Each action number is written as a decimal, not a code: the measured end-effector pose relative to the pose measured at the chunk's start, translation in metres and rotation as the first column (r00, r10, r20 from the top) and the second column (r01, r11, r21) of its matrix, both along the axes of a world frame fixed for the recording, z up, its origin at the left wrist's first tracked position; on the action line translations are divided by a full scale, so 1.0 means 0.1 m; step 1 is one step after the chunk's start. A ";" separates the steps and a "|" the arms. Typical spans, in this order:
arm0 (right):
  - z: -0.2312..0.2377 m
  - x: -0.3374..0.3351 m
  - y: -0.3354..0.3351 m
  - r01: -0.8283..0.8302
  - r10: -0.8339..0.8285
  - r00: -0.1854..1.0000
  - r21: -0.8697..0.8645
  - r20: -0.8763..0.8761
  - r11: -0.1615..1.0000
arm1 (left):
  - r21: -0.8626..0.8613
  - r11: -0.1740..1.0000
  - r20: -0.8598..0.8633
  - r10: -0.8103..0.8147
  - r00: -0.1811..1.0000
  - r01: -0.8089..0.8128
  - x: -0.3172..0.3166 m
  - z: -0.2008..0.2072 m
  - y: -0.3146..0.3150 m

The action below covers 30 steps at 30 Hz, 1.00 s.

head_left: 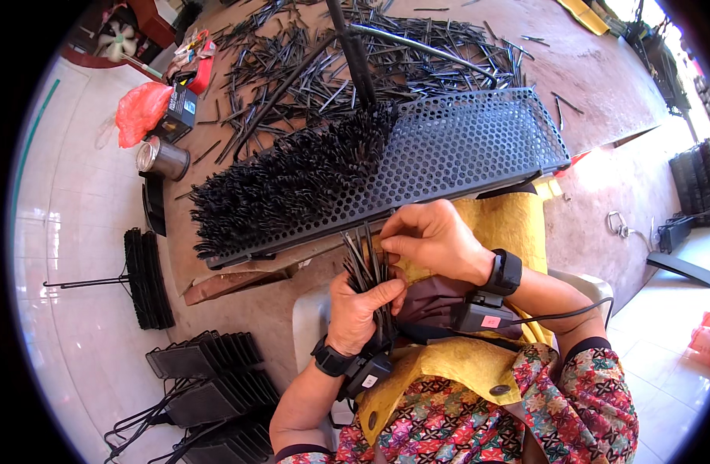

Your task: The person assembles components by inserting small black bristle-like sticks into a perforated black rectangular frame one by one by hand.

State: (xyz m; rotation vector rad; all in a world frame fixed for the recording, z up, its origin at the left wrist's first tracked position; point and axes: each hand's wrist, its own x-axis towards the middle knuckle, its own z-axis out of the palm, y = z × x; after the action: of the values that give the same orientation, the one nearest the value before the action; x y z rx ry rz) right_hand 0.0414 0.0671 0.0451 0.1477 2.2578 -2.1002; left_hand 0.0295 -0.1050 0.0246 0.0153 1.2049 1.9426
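Note:
My left hand (353,313) is closed around a bundle of thin black strips (359,259), their tips fanning upward. Close beside those tips, my right hand (440,241) has its thumb and forefinger pinched together; what is between them is too small to make out. Just beyond both hands, a black perforated tray (479,139) lies tilted on the table. Dense black strips (293,174) stand up from its left part, while the holes on its right part are bare. A black metal stand (358,66) rises behind the tray.
Loose black strips (293,77) are heaped across the brown table (587,93). At its left edge are a tin can (163,158), a dark box (177,112) and a red plastic bag (142,114). Stacked black trays (212,387) with wire handles stand on the floor at left.

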 end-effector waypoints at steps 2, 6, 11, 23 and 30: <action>-0.02 -0.01 0.04 0.082 -0.080 0.995 0.029 -0.051 0.996 | 0.001 0.999 0.027 0.035 0.999 -0.035 -0.01 0.04 0.01; 0.17 -0.12 0.14 0.352 -0.328 0.923 0.095 -0.202 0.931 | 0.001 0.996 0.078 0.085 0.993 -0.086 -0.01 0.01 0.01; 0.20 -0.38 0.13 0.575 -0.283 0.658 0.223 -0.698 0.787 | -0.025 0.987 0.109 0.162 0.981 -0.160 -0.01 -0.03 0.00; 0.01 -0.65 -0.08 0.496 0.096 0.432 0.325 -0.897 0.805 | -0.028 0.988 0.133 0.157 0.979 -0.155 0.00 -0.01 0.00; 0.05 -0.69 -0.07 0.461 0.135 0.437 0.350 -0.889 0.815 | -0.016 0.990 0.157 0.139 0.978 -0.138 0.00 -0.01 0.00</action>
State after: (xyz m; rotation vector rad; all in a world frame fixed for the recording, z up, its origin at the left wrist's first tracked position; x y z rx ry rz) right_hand -0.0273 0.0603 0.0501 -1.0568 3.5606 -1.6334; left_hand 0.0298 -0.1051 0.0234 -0.2264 1.1313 2.0200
